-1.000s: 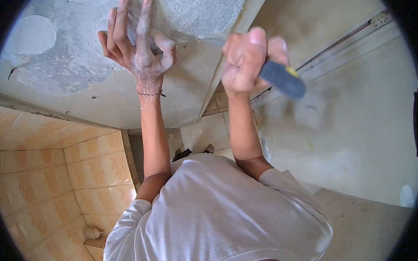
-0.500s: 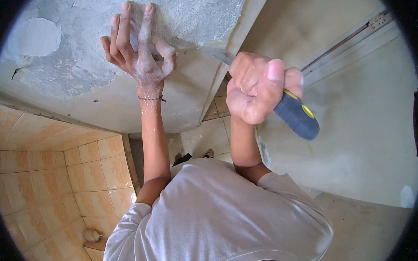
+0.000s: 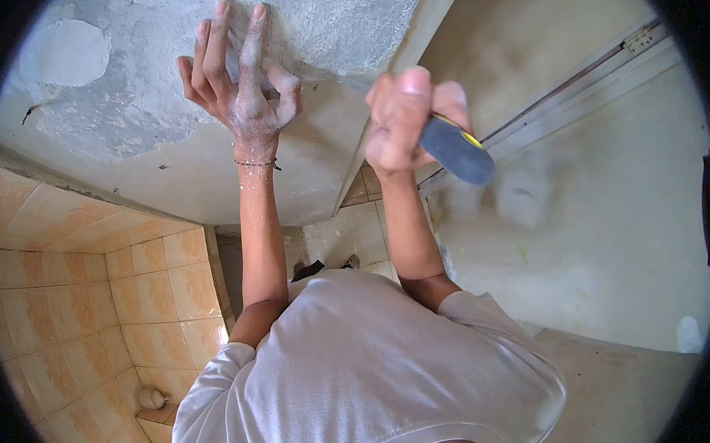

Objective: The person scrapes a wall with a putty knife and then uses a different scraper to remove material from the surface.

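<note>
My left hand [image 3: 244,96], dusted with white powder, rests with spread fingers on the wall [image 3: 151,96], over a patch where the paint is gone and grey plaster shows. My right hand [image 3: 411,120] is closed around a scraper [image 3: 461,153] near the wall's edge. The scraper's dark blue-grey handle with a yellow inset sticks out below the fist. Its blade is hidden or blurred now, on the far side of the fist.
Orange-patterned tiles [image 3: 156,285] cover the low wall at left, with a small round object [image 3: 151,397] on a ledge. A door frame with a hinge [image 3: 640,41] stands at upper right. Pale painted wall [image 3: 593,235] fills the right side. Floor tiles [image 3: 348,234] show below.
My right hand has moved up and to the left with the scraper, toward the wall, and is blurred. My left hand stays nearly in place on the wall.
</note>
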`<state>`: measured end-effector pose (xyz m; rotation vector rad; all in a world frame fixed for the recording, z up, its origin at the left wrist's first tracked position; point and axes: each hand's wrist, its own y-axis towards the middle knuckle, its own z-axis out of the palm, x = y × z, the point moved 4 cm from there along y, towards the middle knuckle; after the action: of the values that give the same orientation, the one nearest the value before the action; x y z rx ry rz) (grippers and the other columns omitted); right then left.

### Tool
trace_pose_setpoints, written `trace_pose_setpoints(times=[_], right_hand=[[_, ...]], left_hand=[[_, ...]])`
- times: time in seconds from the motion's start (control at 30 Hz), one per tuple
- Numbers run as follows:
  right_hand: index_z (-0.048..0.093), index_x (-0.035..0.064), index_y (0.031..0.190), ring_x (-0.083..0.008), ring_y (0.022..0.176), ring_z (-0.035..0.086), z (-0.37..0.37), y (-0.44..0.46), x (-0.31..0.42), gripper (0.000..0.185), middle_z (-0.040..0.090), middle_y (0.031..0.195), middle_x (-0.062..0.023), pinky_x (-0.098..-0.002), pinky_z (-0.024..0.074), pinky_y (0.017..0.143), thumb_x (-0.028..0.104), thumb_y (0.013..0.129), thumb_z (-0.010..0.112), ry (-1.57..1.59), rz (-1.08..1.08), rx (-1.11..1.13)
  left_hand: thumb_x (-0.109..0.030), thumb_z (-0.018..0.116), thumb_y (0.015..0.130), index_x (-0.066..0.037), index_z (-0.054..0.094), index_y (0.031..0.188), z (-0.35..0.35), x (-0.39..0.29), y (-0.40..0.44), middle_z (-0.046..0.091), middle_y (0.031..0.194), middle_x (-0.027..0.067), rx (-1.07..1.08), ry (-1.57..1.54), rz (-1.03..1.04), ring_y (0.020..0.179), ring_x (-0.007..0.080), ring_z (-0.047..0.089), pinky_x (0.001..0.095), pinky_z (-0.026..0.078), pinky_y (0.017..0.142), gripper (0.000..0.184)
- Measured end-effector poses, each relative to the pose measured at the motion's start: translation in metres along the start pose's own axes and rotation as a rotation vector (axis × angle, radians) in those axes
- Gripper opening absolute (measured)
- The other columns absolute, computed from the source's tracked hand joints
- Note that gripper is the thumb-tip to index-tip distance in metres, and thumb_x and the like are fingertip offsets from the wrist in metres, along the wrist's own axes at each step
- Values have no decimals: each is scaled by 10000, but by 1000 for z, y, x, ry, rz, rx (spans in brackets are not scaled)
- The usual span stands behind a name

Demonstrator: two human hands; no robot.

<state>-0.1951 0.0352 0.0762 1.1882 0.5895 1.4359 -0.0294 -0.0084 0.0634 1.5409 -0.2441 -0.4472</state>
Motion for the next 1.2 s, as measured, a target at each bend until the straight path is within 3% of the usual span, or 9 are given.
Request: trace_pose_setpoints(times=[0.1, 0.2, 0.4, 0.5, 0.53, 0.7, 0.9, 1.0, 1.2], right_hand=[[309, 105, 784, -60, 377, 222, 2, 28, 38, 311, 331, 481, 15, -284, 220, 359, 24, 1004, 512, 453, -21, 47], [299, 110, 787, -59, 383, 178, 1, 29, 14, 295, 308, 472, 18, -273, 187, 366, 14, 1008, 467, 216, -38, 66], [316, 116, 802, -63, 405, 224, -13, 30, 14, 243, 369, 532, 8, -259, 219, 380, -7, 939, 474, 90, 21, -14], [306, 119, 808, -58, 419, 256, -19, 26, 10, 250, 338, 565, 20, -261, 251, 382, -10, 924, 486, -162, -244, 279], [282, 120, 772, -56, 413, 259, -11, 22, -3, 298, 329, 560, 17, -267, 243, 373, -32, 915, 495, -180, -110, 198], [270, 121, 755, -54, 393, 192, -9, 35, 24, 320, 270, 506, 24, -270, 202, 358, -16, 931, 500, 303, 72, -76], [280, 117, 765, -62, 375, 186, -7, 39, 10, 290, 242, 491, 29, -274, 188, 351, 32, 967, 469, 160, 90, 14], [278, 114, 789, -63, 377, 201, -9, 38, 23, 283, 268, 521, 31, -271, 209, 353, 20, 950, 491, 441, 58, 19], [265, 118, 765, -61, 378, 171, -12, 27, -2, 326, 274, 499, 22, -274, 188, 345, 44, 948, 524, 14, 18, 17]], left_hand=[[-501, 455, 938, -269, 693, 1353, 3, 3, -2, 562, 1482, 31, -6, -39, -32, 1415, 208, 426, 427, 136, 1261, 531], [-649, 337, 1009, -200, 693, 1351, 0, 1, -1, 556, 1493, 98, 10, 2, -2, 1394, 279, 450, 455, 207, 1213, 667], [-663, 329, 1005, -190, 694, 1350, 2, 1, -1, 564, 1484, 101, -2, -6, -9, 1394, 276, 451, 449, 202, 1215, 690], [-668, 326, 1005, -184, 696, 1347, 1, 0, -1, 560, 1488, 97, 6, 2, -8, 1395, 275, 453, 442, 200, 1216, 698], [-668, 326, 1005, -184, 696, 1347, -1, -1, -3, 560, 1488, 97, 17, -3, -10, 1395, 275, 453, 442, 200, 1216, 698], [-502, 447, 932, -281, 685, 1364, 3, 1, -1, 549, 1491, 35, -27, -53, -41, 1397, 218, 455, 432, 143, 1259, 541], [-594, 408, 966, -285, 678, 1371, 2, 0, -2, 550, 1493, 39, -23, -32, -46, 1415, 214, 436, 432, 143, 1256, 577], [-598, 408, 960, -286, 682, 1366, 4, 2, -2, 550, 1494, 39, -20, -57, -60, 1414, 218, 437, 432, 145, 1256, 581], [-612, 402, 963, -287, 676, 1373, 2, 2, -3, 542, 1500, 36, -20, -35, -24, 1418, 222, 436, 437, 142, 1257, 591]])
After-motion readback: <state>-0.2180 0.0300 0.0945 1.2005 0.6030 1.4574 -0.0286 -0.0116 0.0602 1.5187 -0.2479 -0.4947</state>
